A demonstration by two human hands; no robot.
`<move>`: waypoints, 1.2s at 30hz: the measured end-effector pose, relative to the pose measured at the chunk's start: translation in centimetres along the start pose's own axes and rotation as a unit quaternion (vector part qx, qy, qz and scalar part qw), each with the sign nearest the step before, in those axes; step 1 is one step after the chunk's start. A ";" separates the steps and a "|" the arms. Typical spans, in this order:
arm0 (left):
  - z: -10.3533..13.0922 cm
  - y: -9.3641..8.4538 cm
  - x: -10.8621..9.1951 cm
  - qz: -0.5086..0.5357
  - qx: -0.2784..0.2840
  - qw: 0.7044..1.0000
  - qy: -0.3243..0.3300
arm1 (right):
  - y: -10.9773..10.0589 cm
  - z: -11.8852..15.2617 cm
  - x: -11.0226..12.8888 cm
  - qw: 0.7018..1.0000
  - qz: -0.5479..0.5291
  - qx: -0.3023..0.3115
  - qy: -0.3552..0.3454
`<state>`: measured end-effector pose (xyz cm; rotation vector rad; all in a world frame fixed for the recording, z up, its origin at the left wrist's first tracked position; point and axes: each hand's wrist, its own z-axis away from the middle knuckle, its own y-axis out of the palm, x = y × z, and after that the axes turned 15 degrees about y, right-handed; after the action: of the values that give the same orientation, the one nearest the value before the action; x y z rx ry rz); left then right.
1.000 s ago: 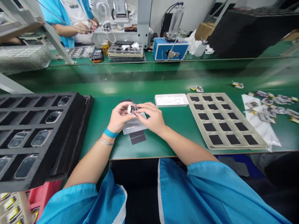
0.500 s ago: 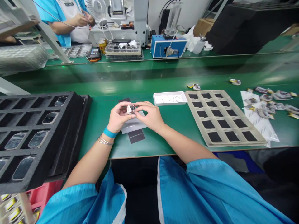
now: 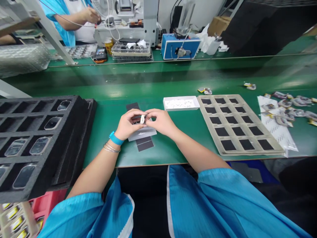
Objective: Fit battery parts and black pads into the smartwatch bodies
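Observation:
A small white watch housing with electronic parts (image 3: 142,119) is held up between both hands, turned edge-on. My left hand (image 3: 128,125) is closed around its left side, thumb below and fingers above. My right hand (image 3: 161,122) pinches its right side with thumb and fingertips. The fingers cover part of the housing. Just beneath the hands lie a pale plastic sheet (image 3: 146,133) and black rectangular pieces (image 3: 145,144) on the green bench.
At right is a beige tray (image 3: 218,140) with black-lined pockets; several electronic assemblies (image 3: 284,112) lie beyond it. Behind is a shallow white box (image 3: 181,107) of tiny parts. Black foam trays (image 3: 56,132) holding watch-face frames stand at left. Across the bench, a co-worker's hands (image 3: 91,15) are busy.
The watch housing has been turned from showing its inner parts to an edge-on view, and shifted slightly right. Both hands still hold it. The co-worker's hands have risen slightly.

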<state>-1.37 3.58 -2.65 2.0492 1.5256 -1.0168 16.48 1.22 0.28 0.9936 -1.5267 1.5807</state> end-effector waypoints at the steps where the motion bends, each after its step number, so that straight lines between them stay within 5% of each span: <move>1: 0.0 0.0 0.0 -0.004 0.004 1.000 0.003 | 0.0 0.0 0.0 1.000 -0.002 0.002 0.005; 12: 0.0 0.3 -0.1 0.031 -0.017 0.999 -0.015 | 0.3 -0.9 -1.2 0.995 -0.070 0.036 0.061; 18: -0.1 0.6 -0.4 0.082 -0.084 0.992 -0.055 | -0.5 -1.1 -0.5 0.987 -0.131 0.052 0.078; 22: -0.4 0.6 -0.6 0.157 -0.151 0.970 -0.109 | -5.4 -2.2 -1.2 0.991 -0.011 -0.127 0.042; 26: -0.5 0.4 -0.8 0.214 -0.172 0.947 -0.167 | -9.1 -3.8 -3.1 0.948 0.128 -0.282 0.079; 28: -0.4 0.3 -0.8 0.226 -0.173 0.942 -0.176 | -8.2 -4.0 -3.4 0.966 0.057 -0.244 0.063; 31: -0.3 0.2 -0.6 0.232 -0.169 0.941 -0.177 | -4.1 -3.1 -2.5 0.990 -0.129 -0.044 0.043; 36: -0.4 -0.1 -0.6 0.231 -0.174 0.939 -0.185 | 1.0 -0.9 -1.0 0.935 -0.282 0.183 0.111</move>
<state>-1.40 3.50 -1.95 1.7243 0.8942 -0.8160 15.94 2.05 -1.05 1.2659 -0.7066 1.5051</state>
